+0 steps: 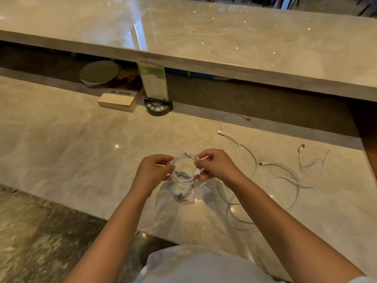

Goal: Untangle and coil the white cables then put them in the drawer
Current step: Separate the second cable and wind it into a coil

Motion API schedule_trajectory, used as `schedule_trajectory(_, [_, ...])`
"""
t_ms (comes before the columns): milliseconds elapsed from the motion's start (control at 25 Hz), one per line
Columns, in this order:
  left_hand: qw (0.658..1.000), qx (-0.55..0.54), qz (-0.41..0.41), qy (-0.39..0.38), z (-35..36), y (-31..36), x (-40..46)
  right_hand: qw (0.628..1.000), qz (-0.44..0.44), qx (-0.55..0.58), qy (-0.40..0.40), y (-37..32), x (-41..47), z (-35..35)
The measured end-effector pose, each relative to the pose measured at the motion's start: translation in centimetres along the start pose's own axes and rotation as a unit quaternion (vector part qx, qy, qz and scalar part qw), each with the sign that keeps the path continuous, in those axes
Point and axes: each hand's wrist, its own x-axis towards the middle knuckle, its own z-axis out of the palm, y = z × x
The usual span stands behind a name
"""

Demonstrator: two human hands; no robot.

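Both hands hold a white cable coil (184,158) in the air above the marble desk (81,152). My left hand (152,172) pinches its left side, and my right hand (217,165) grips its right side near a plug end. Directly below, a second coiled white cable (181,192) lies on the desk. To the right, loose white cables (285,176) sprawl uncoiled across the surface, with several plug ends showing. No drawer is in view.
A raised marble counter (224,48) runs along the back. Beneath its overhang stand a boxed book (117,101), a round lidded tin (99,72) and a black stand holding a card (157,94). The desk's front edge drops to a speckled floor (40,231) at left.
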Motion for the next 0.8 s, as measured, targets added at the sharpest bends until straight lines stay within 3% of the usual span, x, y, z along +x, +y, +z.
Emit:
schedule_trajectory(320, [0.997, 0.072, -0.005, 0.026, 0.7, -6.0, 0.3, 0.985, 0.005, -0.169, 0.041, 4.6, 1.9, 3.9])
schedule_trajectory(800, [0.993, 0.104, 0.039, 0.034, 0.7, -8.1, 1.0, 0.974, -0.044, -0.214, 0.061, 5.9, 1.9, 4.4])
